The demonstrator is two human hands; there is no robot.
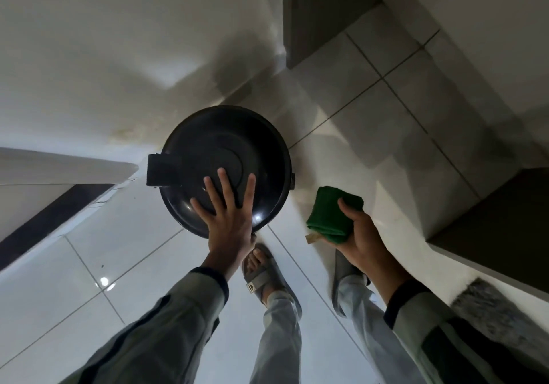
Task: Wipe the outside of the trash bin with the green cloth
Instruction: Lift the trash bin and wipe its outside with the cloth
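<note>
While the camera looks almost straight down, a round black trash bin (225, 157) stands on the white tiled floor (386, 107) in the middle of the frame, close to a pale wall (104, 41) that fills the upper left. Its domed lid is shut, with a dark rectangular hinge block at the lid's left edge. The left hand (227, 217) lies flat on the lower part of the lid, fingers (222, 181) spread apart and pointing up the frame, the palm over the near rim. To the right of the bin and not touching it, the right hand (361, 235) hangs over the floor with its fingers closed around a folded green cloth (331, 211); the thumb presses on the cloth's upper side, and a small tan tag sticks out at its lower left corner. Both arms wear grey sleeves with dark cuffs. Below the hands, at lower centre, two feet in grey sandals (261, 276) stand on the tiles.
</note>
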